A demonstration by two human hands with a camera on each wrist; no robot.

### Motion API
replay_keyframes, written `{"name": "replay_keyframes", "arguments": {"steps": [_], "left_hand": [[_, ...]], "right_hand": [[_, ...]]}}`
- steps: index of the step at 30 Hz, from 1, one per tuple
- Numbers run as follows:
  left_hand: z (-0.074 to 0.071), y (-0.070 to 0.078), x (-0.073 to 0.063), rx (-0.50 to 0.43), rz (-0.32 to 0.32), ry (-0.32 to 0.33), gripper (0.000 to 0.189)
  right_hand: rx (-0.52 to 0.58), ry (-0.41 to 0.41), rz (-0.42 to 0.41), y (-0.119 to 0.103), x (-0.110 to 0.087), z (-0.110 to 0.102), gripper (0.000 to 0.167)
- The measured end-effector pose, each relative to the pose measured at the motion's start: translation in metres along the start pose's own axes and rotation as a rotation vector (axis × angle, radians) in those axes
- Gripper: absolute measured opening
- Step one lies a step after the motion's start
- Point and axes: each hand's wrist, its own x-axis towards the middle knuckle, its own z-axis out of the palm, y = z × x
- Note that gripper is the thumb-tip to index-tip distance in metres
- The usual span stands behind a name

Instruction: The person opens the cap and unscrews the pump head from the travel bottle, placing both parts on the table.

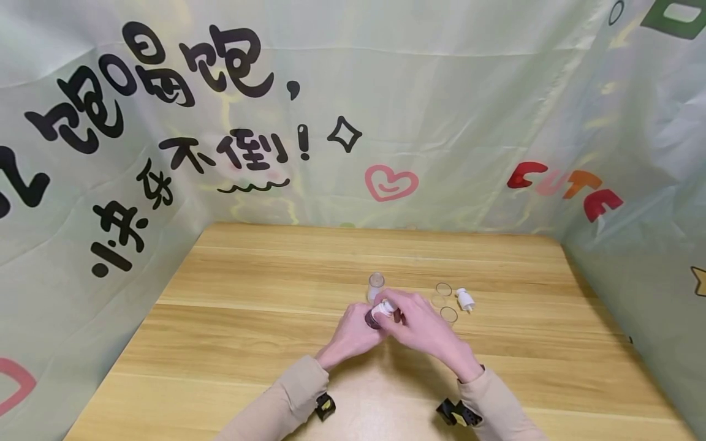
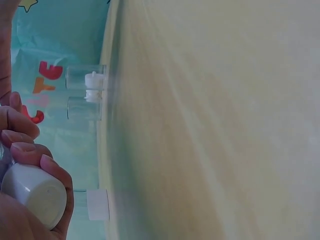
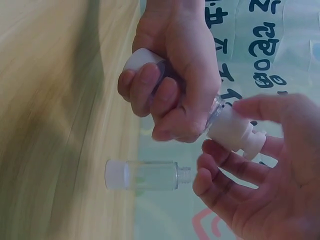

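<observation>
My left hand (image 1: 354, 332) grips a clear bottle whose white base (image 3: 142, 59) pokes out past the curled fingers; most of its body is hidden in the fist. The bottle is tilted. At its neck end is a white pump head (image 3: 232, 129), which my right hand (image 1: 423, 326) holds between thumb and fingers. Whether the pump's threads are fully engaged cannot be made out. Just beyond the hands a second clear bottle (image 3: 152, 175) with a white base stands upright, its threaded neck bare.
To the right on the wooden table (image 1: 248, 282) lies another white pump head (image 1: 465, 300). Beside it stand two clear cylindrical covers, a far cover (image 1: 444, 283) and a near cover (image 1: 449, 308). Fabric walls (image 1: 452, 110) with printed lettering enclose the table's back and sides.
</observation>
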Motion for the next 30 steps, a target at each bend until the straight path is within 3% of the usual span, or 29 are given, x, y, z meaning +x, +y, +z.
{"name": "replay_keyframes", "arguments": {"steps": [4, 9, 13, 20, 30], "left_hand": [[-0.0004, 0.0009, -0.0005, -0.028, -0.011, -0.009, 0.006], [0.0001, 0.0020, 0.0003, -0.010, 0.001, -0.004, 0.008], [0.0003, 0.0011, 0.0001, 0.017, 0.004, 0.001, 0.009], [-0.0009, 0.0015, -0.0006, -0.021, -0.001, -0.014, 0.006], [-0.0014, 0.0015, -0.0005, 0.011, 0.001, -0.001, 0.009]], "right_hand": [[-0.006, -0.006, 0.031, -0.0010, -0.0011, -0.0002, 0.025], [-0.017, -0.011, 0.066, -0.0024, 0.0014, 0.0001, 0.018], [-0.008, -0.019, 0.040, -0.0026, 0.0011, -0.0001, 0.010], [-0.010, -0.012, 0.053, -0.0017, 0.0003, 0.0019, 0.018], [0.024, 0.009, -0.014, 0.0008, -0.0014, 0.0004, 0.008]]}}
